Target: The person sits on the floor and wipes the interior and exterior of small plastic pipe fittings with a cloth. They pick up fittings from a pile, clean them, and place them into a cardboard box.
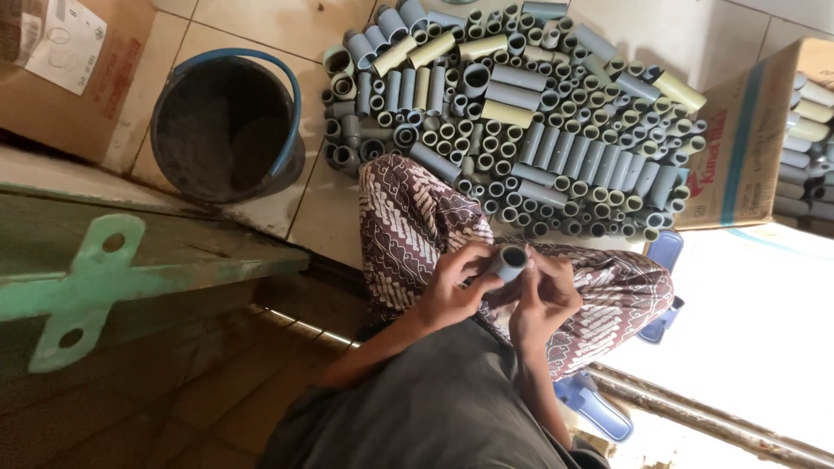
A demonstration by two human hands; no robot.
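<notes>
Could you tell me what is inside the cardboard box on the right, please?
The cardboard box holds grey and cream pipe pieces lying stacked on their sides. The frame edge and the box wall hide how deep they go.

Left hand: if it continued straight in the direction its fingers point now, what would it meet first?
The left hand holds a short grey pipe piece together with the right hand. Its fingers point across the pipe toward the right hand, so it would probably meet that hand's fingers first; depth is unclear.

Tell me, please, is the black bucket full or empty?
Empty: the black bucket stands upright and its bare dark bottom shows inside.
</notes>
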